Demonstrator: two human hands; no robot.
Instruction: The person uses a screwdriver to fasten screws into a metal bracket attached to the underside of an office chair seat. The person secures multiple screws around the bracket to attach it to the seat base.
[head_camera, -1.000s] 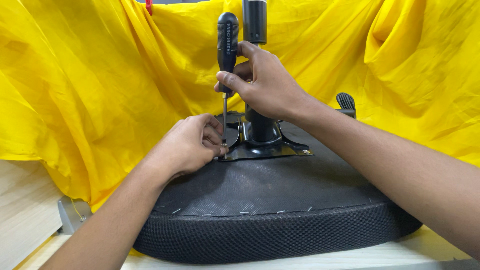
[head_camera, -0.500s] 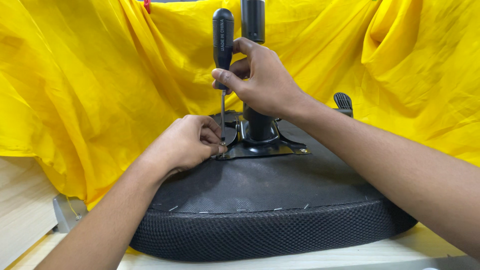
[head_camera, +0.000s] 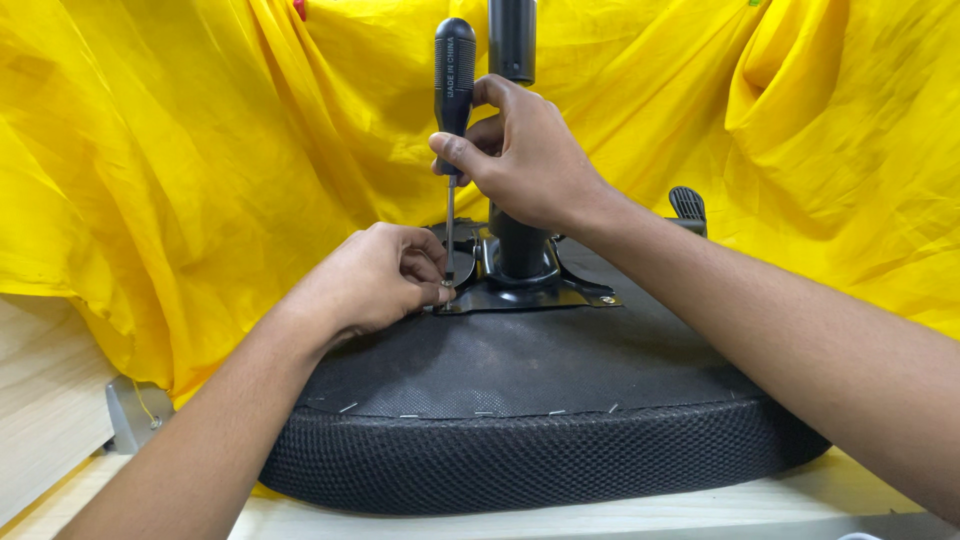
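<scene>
The right hand (head_camera: 525, 155) grips a black screwdriver (head_camera: 453, 85). The left hand (head_camera: 375, 280) pinches 1 screw (head_camera: 443, 291), not yet down in the metal plate (head_camera: 560, 292).

The right hand (head_camera: 525, 160) and screwdriver (head_camera: 453, 90) shift slightly left relative to the black post (head_camera: 512, 40); the view moves marginally.

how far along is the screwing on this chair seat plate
Done: the metal plate sits flat on the upturned seat, and a screw shows at its right corner. In hand: the right hand holds the screwdriver upright while the left hand pinches at its tip on the left corner. Left: other corners are hidden.
</scene>
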